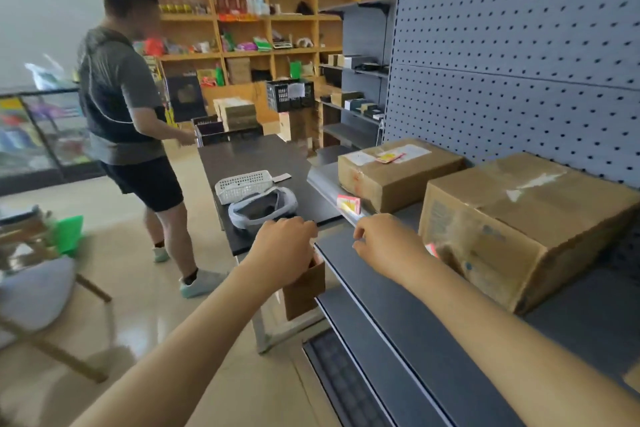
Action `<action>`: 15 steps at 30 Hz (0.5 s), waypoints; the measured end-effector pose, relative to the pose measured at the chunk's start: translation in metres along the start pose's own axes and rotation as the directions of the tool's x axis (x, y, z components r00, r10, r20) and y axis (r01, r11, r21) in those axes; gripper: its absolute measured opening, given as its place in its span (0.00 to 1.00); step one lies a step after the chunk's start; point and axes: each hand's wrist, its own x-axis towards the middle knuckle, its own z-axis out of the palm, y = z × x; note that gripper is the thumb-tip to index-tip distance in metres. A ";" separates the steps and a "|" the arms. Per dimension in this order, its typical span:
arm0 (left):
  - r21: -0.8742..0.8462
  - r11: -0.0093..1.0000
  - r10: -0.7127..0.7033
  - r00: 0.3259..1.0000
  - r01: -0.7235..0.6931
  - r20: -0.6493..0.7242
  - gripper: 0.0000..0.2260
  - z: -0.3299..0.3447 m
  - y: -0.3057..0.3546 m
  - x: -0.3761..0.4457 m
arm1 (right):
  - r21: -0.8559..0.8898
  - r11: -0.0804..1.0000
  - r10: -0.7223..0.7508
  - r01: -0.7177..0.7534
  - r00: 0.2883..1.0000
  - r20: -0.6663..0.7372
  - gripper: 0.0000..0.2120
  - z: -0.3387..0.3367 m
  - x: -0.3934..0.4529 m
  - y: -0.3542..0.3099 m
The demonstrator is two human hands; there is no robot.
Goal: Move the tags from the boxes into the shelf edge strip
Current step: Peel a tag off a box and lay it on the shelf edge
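Your left hand [282, 246] is gripping the top of a small cardboard box [304, 288], fingers curled over its rim, holding it just beside the shelf edge strip [349, 215]. Your right hand [384, 243] is hovering at the strip with fingers curled; whether it is pinching anything you cannot tell. One red and yellow tag [349, 203] is already sitting in the strip, in front of two big cartons [519, 225] on the shelf.
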 end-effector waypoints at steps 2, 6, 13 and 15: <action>-0.035 0.999 -0.002 1.000 0.002 -0.016 0.13 0.002 -0.009 0.022 | 0.008 1.000 0.008 -0.008 1.000 -0.022 0.10 0.000 0.027 0.002; -0.094 0.995 0.040 0.999 -0.039 0.013 0.13 0.015 -0.028 0.065 | 0.014 0.999 0.032 -0.032 0.999 -0.021 0.10 0.008 0.074 0.002; -0.115 0.979 0.167 0.986 -0.168 -0.014 0.12 0.024 -0.084 0.173 | 0.041 0.964 0.266 -0.264 0.961 -0.075 0.11 0.008 0.172 0.019; -0.122 0.966 0.227 0.974 -0.227 -0.019 0.13 0.025 -0.097 0.205 | 0.036 0.933 0.359 -0.357 0.931 -0.067 0.11 0.008 0.197 0.022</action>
